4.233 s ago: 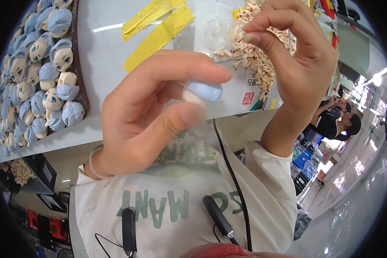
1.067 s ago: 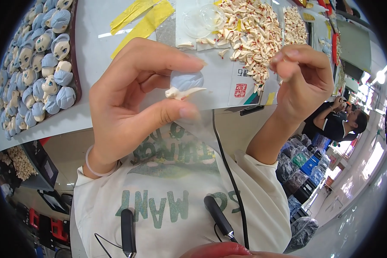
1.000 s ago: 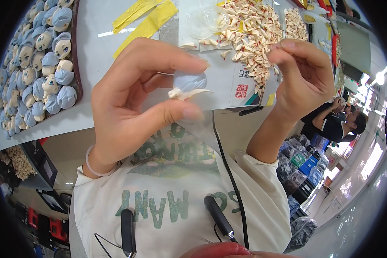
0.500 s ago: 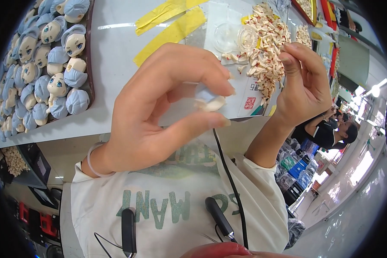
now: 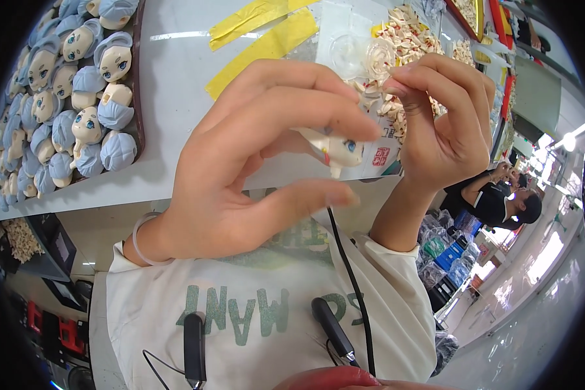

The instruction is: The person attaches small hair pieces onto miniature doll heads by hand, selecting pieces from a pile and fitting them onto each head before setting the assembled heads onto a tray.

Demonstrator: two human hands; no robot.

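Observation:
In the middle, my left hand [image 5: 234, 162] curls around a small doll head [image 5: 346, 151] with a pale face and a blue eye. The head shows in the gap between the fingers and thumb, with a small spot of red at its side; the fingers hide part of it. To its upper right, my right hand [image 5: 445, 123] is closed in a pinch with thumb and forefinger together. Whatever the pinch holds is too small to make out. Behind these fingertips lies a pile of small cream pieces with red tips [image 5: 413, 36].
A dark-rimmed tray of blue-haired doll heads [image 5: 84, 127] stands at the left. Yellow tape strips [image 5: 260, 52] stick to the grey table [image 5: 175, 71]. Two clear round dishes [image 5: 348, 55] sit beside the pile. Farther right, a person in dark clothing [image 5: 494, 198] sits near bagged goods.
The doll head has turned so its face shows between my left fingers, where blue hair showed before. My right hand has moved left toward it, still pinched.

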